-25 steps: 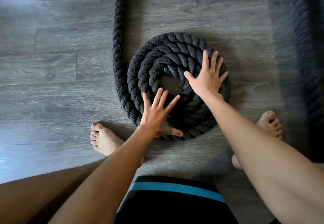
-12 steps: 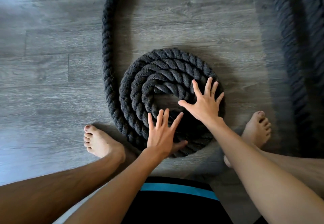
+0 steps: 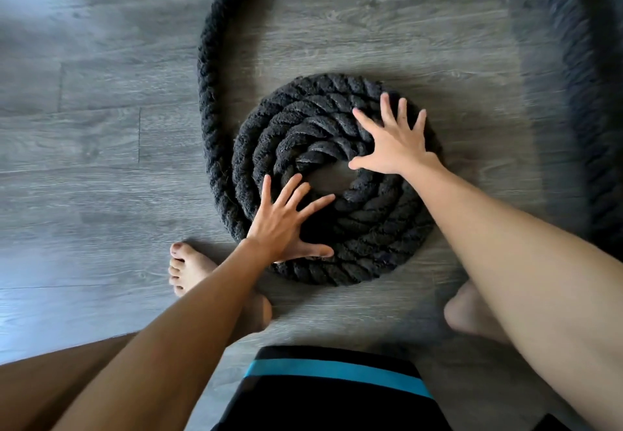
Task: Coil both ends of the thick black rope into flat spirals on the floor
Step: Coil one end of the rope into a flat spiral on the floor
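A thick black twisted rope lies in a flat spiral coil (image 3: 303, 127) on the grey wood floor, with a small bare gap at its centre. Its free run (image 3: 207, 60) curves up the coil's left side and off the top edge. My left hand (image 3: 286, 225) rests flat, fingers spread, on the coil's lower left turns. My right hand (image 3: 394, 140) presses flat, fingers spread, on the upper right turns, thumb at the centre gap. Neither hand grips the rope.
A second stretch of the black rope (image 3: 586, 100) runs down the right side, blurred. My bare left foot (image 3: 192, 272) and right foot (image 3: 468, 316) stand just below the coil. Grey plank floor (image 3: 84, 147) stretches to the left.
Both hands have shifted around the coil: the right hand went up toward the top right, the left hand toward the lower left. The free run has curved closer to the coil.
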